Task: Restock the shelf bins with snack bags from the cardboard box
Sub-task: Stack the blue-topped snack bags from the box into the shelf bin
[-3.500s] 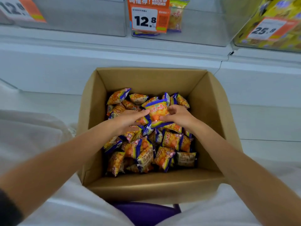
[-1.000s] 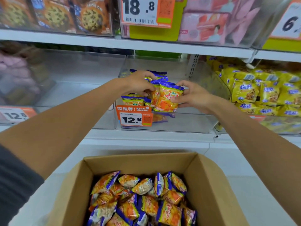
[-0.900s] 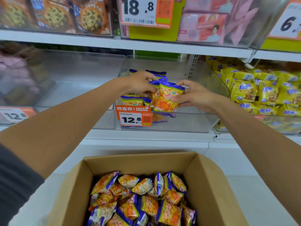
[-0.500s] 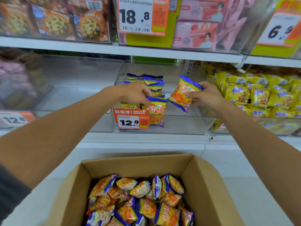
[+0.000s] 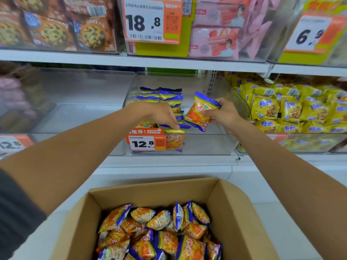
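Two bags that I held pressed together over the clear bin [image 5: 216,145] a second ago are now apart; my left hand [image 5: 161,115] has stood the front bag [image 5: 173,136] upright inside the bin, just behind its price tag [image 5: 146,141], with my fingers curled down on the top seam, pinching it; my right hand [image 5: 223,115] grips the tilted bag [image 5: 200,111] by its right edge, in the air above the bin's right half, touching nothing else.

So one more bag is placed, I judge, and the next needs only lowering beside it; the stacked row [image 5: 161,94] at the bin's back left leaves most of the floor bare, and the cardboard box [image 5: 234,212] below the bin holds plenty of snack bags [image 5: 159,235]; much restocking remains.

Around the bin: a white shelf board [image 5: 169,160] beneath it; yellow packets [image 5: 293,109] in the bin to its right; a clear neighbour bin [image 5: 75,102] to its left; cookie boxes [image 5: 56,29] and pink packs [image 5: 216,34] on the shelf above.
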The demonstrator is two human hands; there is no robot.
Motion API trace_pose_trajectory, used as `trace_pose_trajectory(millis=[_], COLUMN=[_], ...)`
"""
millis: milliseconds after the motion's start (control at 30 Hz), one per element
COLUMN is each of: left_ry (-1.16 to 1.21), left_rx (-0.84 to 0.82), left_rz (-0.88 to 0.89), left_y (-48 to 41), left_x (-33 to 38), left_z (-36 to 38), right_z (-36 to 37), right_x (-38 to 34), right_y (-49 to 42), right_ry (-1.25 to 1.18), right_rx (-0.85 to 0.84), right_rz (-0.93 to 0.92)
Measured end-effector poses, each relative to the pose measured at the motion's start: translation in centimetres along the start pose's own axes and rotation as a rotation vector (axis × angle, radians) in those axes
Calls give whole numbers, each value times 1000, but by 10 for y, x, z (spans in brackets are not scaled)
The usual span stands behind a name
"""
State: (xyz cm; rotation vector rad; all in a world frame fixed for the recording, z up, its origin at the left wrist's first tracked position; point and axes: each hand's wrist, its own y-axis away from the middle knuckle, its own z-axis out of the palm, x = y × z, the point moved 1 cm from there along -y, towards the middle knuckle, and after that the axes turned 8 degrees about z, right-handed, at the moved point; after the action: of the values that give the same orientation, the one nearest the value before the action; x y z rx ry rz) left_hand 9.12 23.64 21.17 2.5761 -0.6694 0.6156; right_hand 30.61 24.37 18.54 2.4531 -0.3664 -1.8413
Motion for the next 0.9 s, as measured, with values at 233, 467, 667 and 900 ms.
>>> trace_pose_trajectory(millis=[233, 467, 667, 900], left_ry=[-108, -153, -121, -237], left_rx=[4, -14, 278, 584], left_rz=[-26, -158, -85, -3], left_y=[-6, -7, -9, -63], left_x=[-15, -6, -10, -34], left_z=[5, 8, 3, -21], right_z=[-3, -6, -12, 2], right_x=[5, 8, 8, -4], right_y=[0, 0, -13, -65], right_ry=[-20, 4, 75, 218], right_rx=[24, 56, 143, 131], right_rz=[17, -6, -107, -89])
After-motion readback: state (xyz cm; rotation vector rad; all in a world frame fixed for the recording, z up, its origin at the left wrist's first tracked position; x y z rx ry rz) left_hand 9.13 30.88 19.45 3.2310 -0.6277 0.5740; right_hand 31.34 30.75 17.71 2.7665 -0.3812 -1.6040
